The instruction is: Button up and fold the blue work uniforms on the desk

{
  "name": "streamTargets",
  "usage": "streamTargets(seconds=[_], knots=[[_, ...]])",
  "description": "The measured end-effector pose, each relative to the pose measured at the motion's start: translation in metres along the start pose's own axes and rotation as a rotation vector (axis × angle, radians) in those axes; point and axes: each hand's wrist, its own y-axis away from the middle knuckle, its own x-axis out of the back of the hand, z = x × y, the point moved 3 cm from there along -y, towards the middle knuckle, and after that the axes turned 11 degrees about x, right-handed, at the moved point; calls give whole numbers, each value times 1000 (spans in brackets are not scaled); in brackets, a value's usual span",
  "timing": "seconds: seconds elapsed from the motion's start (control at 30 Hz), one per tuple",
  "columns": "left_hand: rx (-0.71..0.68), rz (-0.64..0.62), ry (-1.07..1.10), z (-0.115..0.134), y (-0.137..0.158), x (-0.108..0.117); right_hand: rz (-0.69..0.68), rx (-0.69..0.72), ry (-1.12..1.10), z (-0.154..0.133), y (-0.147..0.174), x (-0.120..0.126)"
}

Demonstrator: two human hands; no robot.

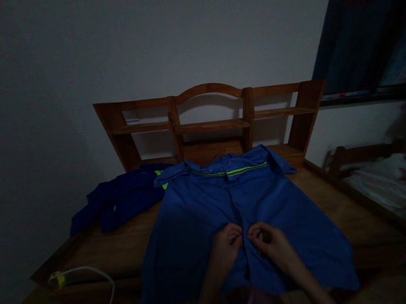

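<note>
A blue short-sleeved work shirt (192, 213) with yellow-green stripes across its chest lies spread over the wooden desk (129, 249), front side up. Its collar is toward the shelf and its hem hangs near the front edge. My left hand (227, 242) pinches the shirt's front edge just left of the centre opening. Opposite it, a small gap away, my right hand (269, 243) has thumb and fingertips closed on the right front edge. Any button between the fingers is too small and dark to make out.
A darker blue garment (126, 197) with a yellow-green band lies left of the shirt. A wooden shelf unit (212, 126) stands at the back against the wall. A white cable (105, 274) with a yellow tag loops over the left front edge. Pale bedding (402, 190) is at right.
</note>
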Motion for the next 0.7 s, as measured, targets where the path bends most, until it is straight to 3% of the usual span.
streamTargets(seconds=[0.27,0.7], knots=[[76,-15,-14,4,-4,6,-80,-21,-80,6,-9,-2],[128,0,15,-2,-11,2,-43,62,-2,4,-3,-3]])
